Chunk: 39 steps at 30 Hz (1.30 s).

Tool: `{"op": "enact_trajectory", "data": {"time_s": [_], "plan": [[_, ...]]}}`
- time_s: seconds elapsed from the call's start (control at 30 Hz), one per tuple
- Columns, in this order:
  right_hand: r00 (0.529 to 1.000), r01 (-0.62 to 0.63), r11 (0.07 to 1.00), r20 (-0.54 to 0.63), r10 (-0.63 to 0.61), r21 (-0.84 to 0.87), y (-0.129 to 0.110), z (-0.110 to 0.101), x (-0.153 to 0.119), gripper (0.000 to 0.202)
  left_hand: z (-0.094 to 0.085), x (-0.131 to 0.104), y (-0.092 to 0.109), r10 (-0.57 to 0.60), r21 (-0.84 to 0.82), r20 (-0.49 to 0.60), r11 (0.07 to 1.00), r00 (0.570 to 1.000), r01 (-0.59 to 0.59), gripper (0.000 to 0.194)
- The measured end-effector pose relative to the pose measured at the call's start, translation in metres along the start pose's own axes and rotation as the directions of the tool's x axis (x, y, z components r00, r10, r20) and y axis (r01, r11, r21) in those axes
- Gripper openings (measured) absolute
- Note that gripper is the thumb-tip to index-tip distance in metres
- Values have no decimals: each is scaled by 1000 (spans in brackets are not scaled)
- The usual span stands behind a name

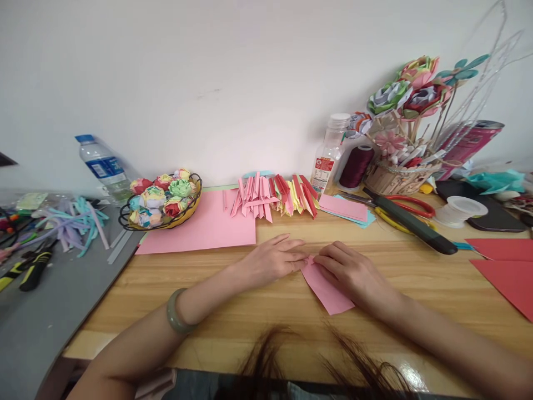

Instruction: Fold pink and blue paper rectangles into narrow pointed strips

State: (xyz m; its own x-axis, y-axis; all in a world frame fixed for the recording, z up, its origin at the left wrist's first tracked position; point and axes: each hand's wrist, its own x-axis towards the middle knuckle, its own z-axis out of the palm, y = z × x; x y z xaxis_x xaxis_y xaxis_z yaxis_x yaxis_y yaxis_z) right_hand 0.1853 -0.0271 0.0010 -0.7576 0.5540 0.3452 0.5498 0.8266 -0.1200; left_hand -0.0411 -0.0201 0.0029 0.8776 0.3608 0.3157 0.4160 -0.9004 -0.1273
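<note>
A small sheet of pink paper [328,291] lies slanted on the wooden table in front of me, its upper end between my two hands. My left hand [275,258], with a green bangle on the forearm, reaches in from the left. Its lower fingers come together at the paper's upper left corner, while the others stretch out loosely. My right hand [347,269] has its fingers bent and pressed together on the paper's upper edge, covering part of its right side. The fingertips hide how that edge is folded.
Behind my hands are folded paper strips [260,194], a large pink sheet [200,236] and a basket of paper flowers [166,219]. To the right lie a black-handled tool [412,222], red-handled scissors [410,204] and red paper [508,280]. A grey board [54,311] borders the left.
</note>
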Motion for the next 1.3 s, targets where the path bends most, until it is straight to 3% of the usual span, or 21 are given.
{"op": "enact_trajectory", "data": {"time_s": [0.43,0.6,0.9,1.1,1.2,1.3], "plan": [[994,-27,1000,107,28,-8,0,-4,-1,21,-1,2,-2,20,-3,5,1000,1000,-20,28],[995,-23,1000,95,23,-3,5,-8,-1,26,-1,1,-4,6,-31,20,1000,1000,-5,28],[981,48,981,176,-81,186,14,-39,5,26,-1,0,-4,-24,-68,54,997,998,27,30],[941,-170,877,338,9,450,20,-55,0,19,-1,-1,-3,-3,-107,94,994,996,13,30],[895,-258,788,445,-22,559,17,-56,-2,26,-6,0,-2,-11,-127,134,991,991,28,36],[874,-259,755,479,-81,602,13,-55,-2,26,-10,0,-5,-21,-175,191,983,981,55,50]]}}
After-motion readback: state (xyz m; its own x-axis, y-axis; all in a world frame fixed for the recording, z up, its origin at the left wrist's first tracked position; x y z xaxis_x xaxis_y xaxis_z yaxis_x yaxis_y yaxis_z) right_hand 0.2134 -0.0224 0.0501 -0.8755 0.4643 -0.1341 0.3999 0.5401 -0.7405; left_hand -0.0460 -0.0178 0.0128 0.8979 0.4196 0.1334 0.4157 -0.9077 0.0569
